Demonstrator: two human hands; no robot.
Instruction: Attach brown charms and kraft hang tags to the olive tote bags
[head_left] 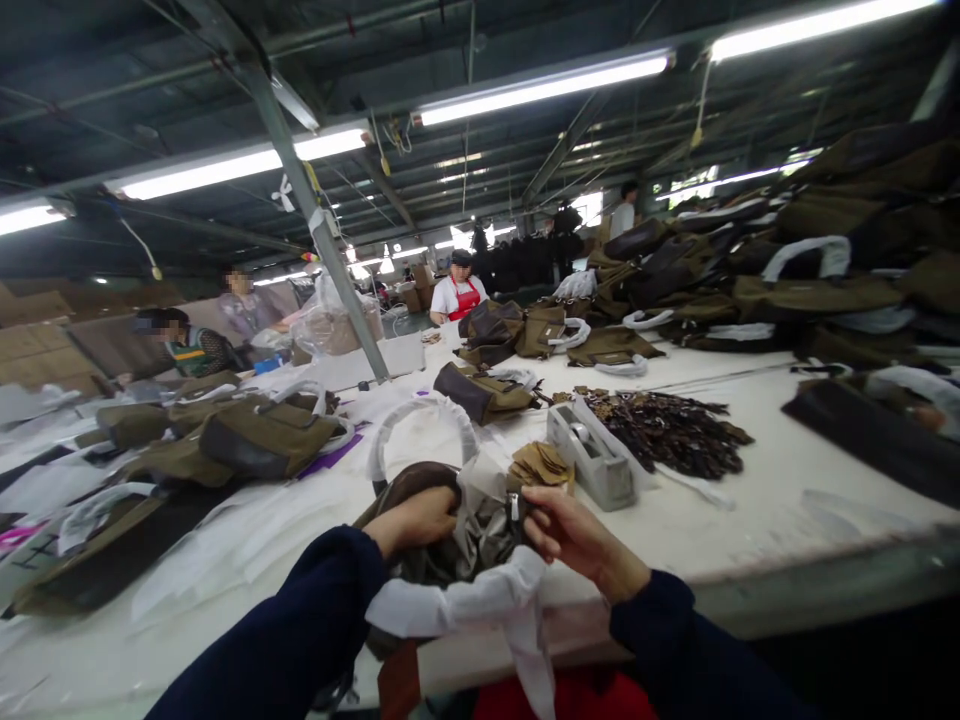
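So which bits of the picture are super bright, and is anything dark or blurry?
Head view: the tube lights glare white under a dark roof; head view, lower right corner: nearly black below the table; head view, right side: the pile of bags looks smeary, while the right hand looks clearer.

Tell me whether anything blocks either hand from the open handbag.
Nothing visible does: the left hand reaches into the open handbag, and the right hand is at its edge. The tape dispenser stands beyond the right hand, out of the way.
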